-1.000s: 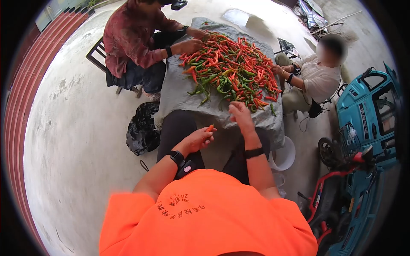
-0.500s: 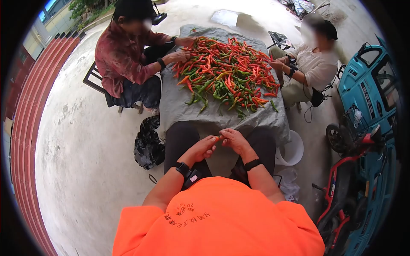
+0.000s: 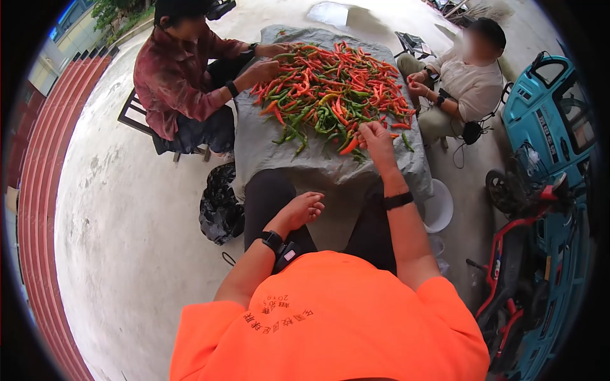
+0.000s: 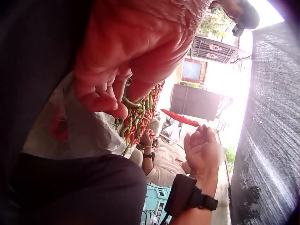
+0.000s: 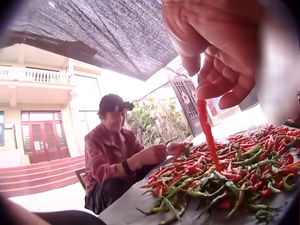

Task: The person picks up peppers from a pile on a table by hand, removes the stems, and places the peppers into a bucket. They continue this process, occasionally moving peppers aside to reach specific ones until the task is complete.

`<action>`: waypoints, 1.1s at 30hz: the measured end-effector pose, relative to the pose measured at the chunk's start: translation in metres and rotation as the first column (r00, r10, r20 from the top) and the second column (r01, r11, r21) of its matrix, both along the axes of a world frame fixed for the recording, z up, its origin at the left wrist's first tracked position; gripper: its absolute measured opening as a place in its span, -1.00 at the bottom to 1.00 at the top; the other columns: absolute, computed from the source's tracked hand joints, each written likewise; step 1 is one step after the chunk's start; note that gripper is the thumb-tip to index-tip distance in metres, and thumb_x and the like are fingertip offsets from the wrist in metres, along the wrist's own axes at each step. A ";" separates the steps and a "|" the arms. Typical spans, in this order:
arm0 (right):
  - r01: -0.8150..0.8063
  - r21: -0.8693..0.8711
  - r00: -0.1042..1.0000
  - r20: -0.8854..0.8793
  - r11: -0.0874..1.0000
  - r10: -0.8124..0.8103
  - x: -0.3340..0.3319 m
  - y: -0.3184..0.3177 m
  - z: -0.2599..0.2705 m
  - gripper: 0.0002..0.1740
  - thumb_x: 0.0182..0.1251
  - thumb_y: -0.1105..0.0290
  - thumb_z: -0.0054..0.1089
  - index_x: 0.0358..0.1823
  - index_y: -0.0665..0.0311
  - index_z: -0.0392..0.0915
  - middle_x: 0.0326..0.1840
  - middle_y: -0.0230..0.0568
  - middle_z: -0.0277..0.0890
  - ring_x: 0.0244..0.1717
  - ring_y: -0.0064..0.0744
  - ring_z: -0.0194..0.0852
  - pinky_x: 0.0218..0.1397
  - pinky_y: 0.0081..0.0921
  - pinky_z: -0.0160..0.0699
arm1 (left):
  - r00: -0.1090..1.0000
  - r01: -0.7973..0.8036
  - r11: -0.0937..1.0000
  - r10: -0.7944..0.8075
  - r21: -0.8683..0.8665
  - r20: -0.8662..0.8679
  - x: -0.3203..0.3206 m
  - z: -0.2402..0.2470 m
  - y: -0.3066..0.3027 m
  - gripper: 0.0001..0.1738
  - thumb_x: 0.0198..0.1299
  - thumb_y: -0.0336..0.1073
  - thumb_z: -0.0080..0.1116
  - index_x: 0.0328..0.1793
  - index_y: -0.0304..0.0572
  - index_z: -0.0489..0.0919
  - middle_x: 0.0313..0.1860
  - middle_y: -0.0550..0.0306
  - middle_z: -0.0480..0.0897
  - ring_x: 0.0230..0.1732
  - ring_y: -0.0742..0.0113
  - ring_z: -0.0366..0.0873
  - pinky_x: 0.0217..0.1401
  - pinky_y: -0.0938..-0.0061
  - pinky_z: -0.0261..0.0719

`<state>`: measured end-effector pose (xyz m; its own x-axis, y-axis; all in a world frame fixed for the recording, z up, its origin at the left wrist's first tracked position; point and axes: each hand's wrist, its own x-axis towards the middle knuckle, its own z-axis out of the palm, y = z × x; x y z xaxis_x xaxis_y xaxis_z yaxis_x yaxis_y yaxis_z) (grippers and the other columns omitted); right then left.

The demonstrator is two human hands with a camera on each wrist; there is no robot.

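Okay, right hand pinches red chili by table's near edge (left hand slack, empty); weak pinch could drop it.

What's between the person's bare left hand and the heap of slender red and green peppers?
Head view: a bare front stretch of the grey draped cloth lies between the left hand and the pepper heap.

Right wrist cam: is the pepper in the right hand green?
No, the pepper pinched in the right hand is red along its visible length.
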<state>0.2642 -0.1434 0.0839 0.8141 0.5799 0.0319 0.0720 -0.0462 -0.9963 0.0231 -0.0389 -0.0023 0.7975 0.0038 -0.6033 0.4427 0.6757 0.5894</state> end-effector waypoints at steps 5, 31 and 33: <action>0.176 0.082 0.980 0.077 0.981 -0.182 0.021 0.003 0.038 -0.69 0.31 0.31 0.11 -0.01 0.34 0.49 -0.26 -0.30 0.57 -0.43 -0.65 0.47 -0.37 -0.66 0.45 | 0.999 -0.036 0.999 0.035 0.006 0.032 -0.001 0.002 0.001 -0.67 0.34 -0.21 -0.01 0.17 -0.12 0.37 -0.23 0.17 0.52 -0.30 0.42 0.48 -0.24 0.53 0.49; 0.125 -0.728 0.857 0.421 0.673 0.296 0.001 -0.098 -0.046 -0.67 0.13 0.04 0.11 -0.40 0.14 0.64 -0.33 -0.25 0.59 -0.13 -0.17 0.50 -0.02 -0.21 0.41 | 0.893 0.259 -0.311 -0.284 0.914 -0.349 0.204 0.014 0.086 -0.21 -0.05 -0.04 0.31 0.35 0.01 0.31 0.43 0.00 0.17 0.48 -0.04 -0.02 0.34 0.02 0.12; 0.160 -0.680 0.843 0.471 0.715 0.260 0.003 -0.100 -0.049 -0.68 0.12 0.06 0.12 -0.42 0.15 0.63 -0.37 -0.23 0.59 -0.19 -0.16 0.50 -0.04 -0.23 0.42 | 0.860 0.312 -0.433 -0.250 0.846 -0.445 0.223 0.010 0.089 -0.18 -0.05 0.02 0.32 0.37 0.03 0.29 0.47 0.02 0.11 0.50 -0.08 -0.09 0.35 -0.04 0.07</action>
<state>0.2673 -0.2430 0.0350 0.7623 0.6471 0.0073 0.5654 -0.6605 -0.4940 0.2459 0.0497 0.0080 0.9308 0.3211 -0.1748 0.3530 -0.9138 0.2010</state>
